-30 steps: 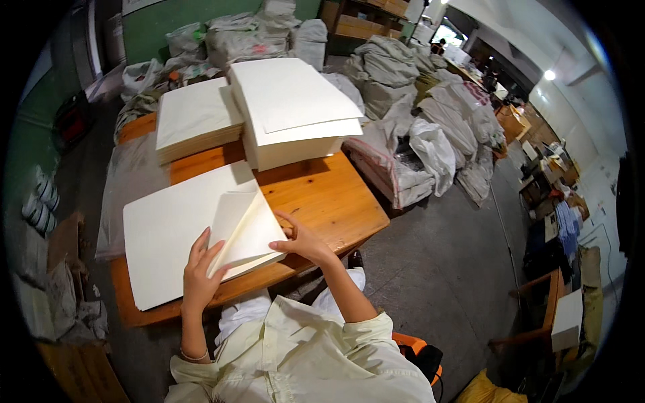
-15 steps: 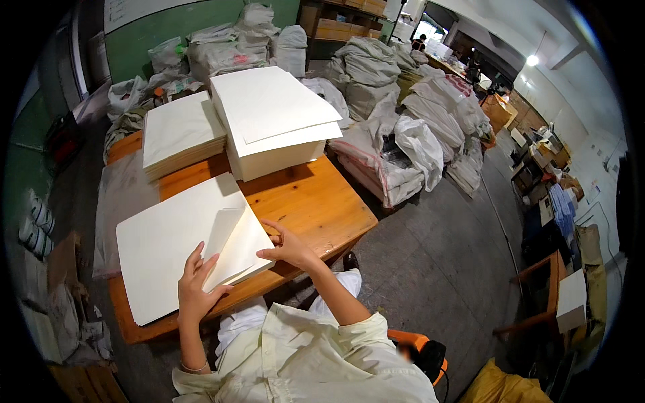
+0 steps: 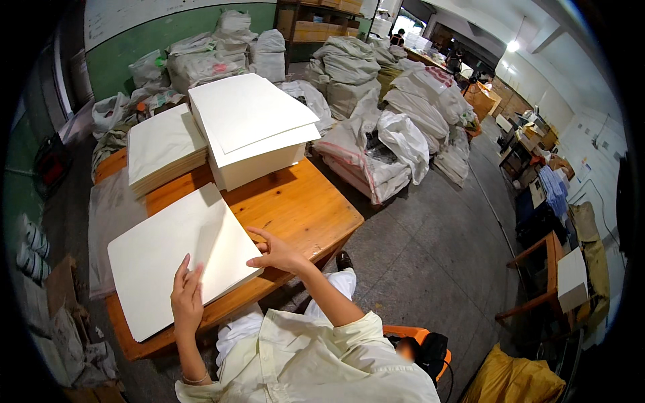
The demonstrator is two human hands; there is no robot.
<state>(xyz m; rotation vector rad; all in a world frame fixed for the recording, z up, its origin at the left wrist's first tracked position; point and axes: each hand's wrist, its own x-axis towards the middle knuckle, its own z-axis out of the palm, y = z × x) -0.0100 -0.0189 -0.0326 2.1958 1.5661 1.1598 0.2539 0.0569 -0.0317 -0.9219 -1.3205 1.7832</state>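
paper (image 3: 158, 258): left hand (image 3: 187, 297) loosely spread over it; right hand (image 3: 277, 254) curled at edge, grip unclear.

Bare passage: wooden table (image 3: 316, 208), right part.
Obstacles: tall paper stack (image 3: 252, 124), far side; right hand (image 3: 275, 254), near side.

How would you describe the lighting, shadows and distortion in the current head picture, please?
Head view: a hanging bulb glares at upper right; in the head view, the low paper pile is bright with soft shading, while the tall stack shadows the wooden table; in the head view, fisheye curving grows toward the rim, with black corners.
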